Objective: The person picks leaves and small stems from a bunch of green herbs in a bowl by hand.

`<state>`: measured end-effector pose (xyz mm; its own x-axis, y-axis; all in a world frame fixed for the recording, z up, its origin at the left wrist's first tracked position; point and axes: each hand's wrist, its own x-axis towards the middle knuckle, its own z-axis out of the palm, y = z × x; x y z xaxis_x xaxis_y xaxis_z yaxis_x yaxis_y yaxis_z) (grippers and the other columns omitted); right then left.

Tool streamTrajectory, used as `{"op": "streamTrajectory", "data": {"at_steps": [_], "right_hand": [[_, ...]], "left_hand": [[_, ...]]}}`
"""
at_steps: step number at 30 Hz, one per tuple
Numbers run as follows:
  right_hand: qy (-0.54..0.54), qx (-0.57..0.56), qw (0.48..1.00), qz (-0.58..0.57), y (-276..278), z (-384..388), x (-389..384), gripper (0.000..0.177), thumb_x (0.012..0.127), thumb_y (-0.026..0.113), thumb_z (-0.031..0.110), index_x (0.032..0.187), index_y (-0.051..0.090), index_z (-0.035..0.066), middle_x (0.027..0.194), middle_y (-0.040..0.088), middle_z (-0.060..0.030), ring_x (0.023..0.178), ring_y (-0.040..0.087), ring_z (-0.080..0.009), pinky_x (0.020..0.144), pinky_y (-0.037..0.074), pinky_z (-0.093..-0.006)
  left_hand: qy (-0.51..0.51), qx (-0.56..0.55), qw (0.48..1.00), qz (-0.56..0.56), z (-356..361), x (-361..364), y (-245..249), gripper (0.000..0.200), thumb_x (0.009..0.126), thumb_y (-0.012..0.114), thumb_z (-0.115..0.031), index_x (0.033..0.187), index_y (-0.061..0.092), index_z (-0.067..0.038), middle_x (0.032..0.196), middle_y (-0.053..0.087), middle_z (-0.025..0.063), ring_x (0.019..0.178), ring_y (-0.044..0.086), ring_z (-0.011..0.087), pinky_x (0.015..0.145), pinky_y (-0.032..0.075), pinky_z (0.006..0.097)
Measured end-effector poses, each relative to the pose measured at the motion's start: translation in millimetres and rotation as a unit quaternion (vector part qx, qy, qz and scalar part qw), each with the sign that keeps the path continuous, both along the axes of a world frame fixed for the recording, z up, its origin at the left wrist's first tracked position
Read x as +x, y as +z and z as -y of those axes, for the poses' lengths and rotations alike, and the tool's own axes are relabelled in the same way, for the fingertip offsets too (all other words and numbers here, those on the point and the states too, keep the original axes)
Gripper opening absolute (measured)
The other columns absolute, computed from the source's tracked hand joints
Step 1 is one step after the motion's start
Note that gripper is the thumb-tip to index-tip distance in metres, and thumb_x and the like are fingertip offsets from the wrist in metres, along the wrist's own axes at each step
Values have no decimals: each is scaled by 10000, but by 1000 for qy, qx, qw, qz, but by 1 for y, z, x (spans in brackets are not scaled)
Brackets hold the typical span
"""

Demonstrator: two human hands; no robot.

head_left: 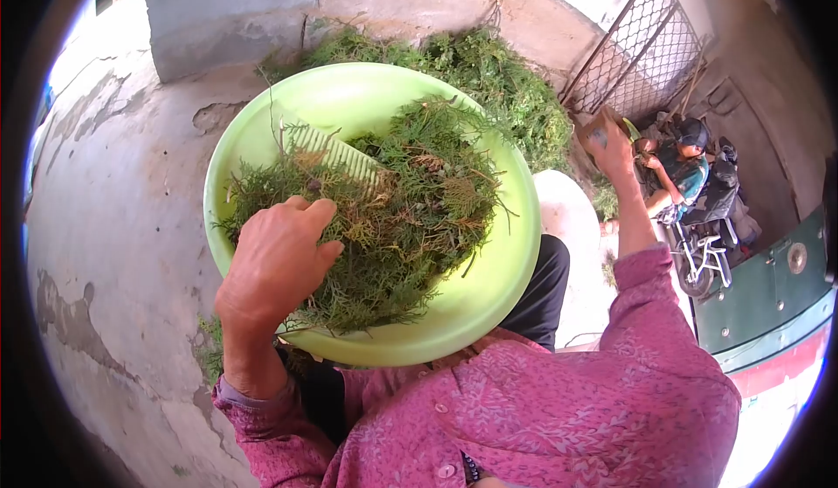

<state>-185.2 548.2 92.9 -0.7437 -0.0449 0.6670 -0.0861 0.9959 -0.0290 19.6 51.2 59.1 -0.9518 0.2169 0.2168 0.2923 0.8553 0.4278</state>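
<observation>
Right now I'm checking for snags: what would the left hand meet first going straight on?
The left hand would probably meet the green sprigs in the basin first; depth is unclear.

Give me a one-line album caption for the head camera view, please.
Left hand over green sprigs in a light-green basin, right hand stretched out to the side.

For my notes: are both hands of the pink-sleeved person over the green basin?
No, only the left hand is over the basin; the right hand is beyond its rim.
</observation>
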Motion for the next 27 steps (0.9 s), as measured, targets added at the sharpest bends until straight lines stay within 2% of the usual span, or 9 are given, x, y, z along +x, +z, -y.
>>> {"op": "streamTrajectory", "data": {"at_steps": [2,4,6,12,16,18,23,26,27], "right_hand": [[-78,166,983,-1,-16,-33,-4,440,775,594,288,1116,552,13,999,609,-216,961,569,-369,857,437,-399],[-64,141,987,43,2,18,17,502,764,617,304,1154,527,0,1008,608,-194,909,601,-313,857,453,-375],[61,-97,968,222,11,77,31,501,755,631,316,1154,547,24,1088,579,-197,917,606,-276,826,475,-363],[316,46,863,391,-36,192,62,534,733,696,291,1166,526,28,1082,567,-159,967,569,-250,827,467,-353],[311,203,838,399,-68,209,70,628,686,731,286,1199,471,33,1080,537,-157,998,527,-281,849,449,-377],[209,282,844,406,-75,210,68,680,652,749,272,1209,433,45,1050,513,-158,1004,495,-308,850,435,-397],[214,191,857,427,-81,201,52,620,664,730,221,1189,433,74,965,541,-149,903,535,-332,806,440,-417],[235,190,860,412,-92,188,32,544,672,703,150,1155,465,67,850,579,-135,782,578,-284,743,463,-386],[248,106,847,459,-87,190,31,511,668,698,128,1128,487,57,807,592,-116,743,584,-239,700,469,-351]], "left_hand": [[-3,10,1000,-21,-1,-3,1,212,719,650,-173,819,528,-32,796,558,166,787,567,357,685,446,448],[-10,-5,1000,-17,-6,-3,1,219,712,655,-166,831,527,-34,797,560,172,785,567,362,682,446,450],[-13,-5,1000,-21,-8,-6,-1,223,711,656,-162,846,531,-36,802,561,173,786,566,364,680,445,451],[7,12,1000,-28,-4,-8,-4,272,709,656,-152,938,558,-42,828,571,165,796,565,364,681,443,449],[1,-1,1000,-18,-1,-6,-2,260,715,654,-153,923,553,-36,829,570,160,798,567,356,685,443,442],[1,3,1000,-3,0,-5,-2,251,717,653,-154,912,550,-34,828,568,158,800,567,354,687,443,440],[-10,4,1000,-10,2,-5,-1,233,723,650,-148,896,543,-35,817,561,159,800,562,354,687,438,440],[-16,17,1000,-10,6,-2,1,232,722,651,-145,895,543,-35,813,558,160,798,561,354,686,436,441],[-14,19,1000,-12,7,0,1,232,722,651,-145,895,543,-35,813,558,160,798,561,354,686,436,441]]}}
